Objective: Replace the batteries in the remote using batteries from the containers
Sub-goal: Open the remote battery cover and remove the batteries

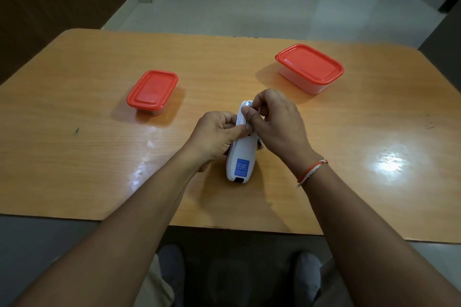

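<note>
While the left hand (pixel 219 132) grips the white remote (pixel 241 157) back-up over the table (pixel 74 157) to steady it, the right hand (pixel 277 124) pinches into its open battery slot, likely pulling a cell, and both red-lidded containers (pixel 152 90) (pixel 309 67) sit closed beyond.

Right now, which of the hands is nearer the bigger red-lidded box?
Right. The right hand is at the remote's far end, just short of the bigger box. The left hand grips the remote's other side, farther away.
</note>
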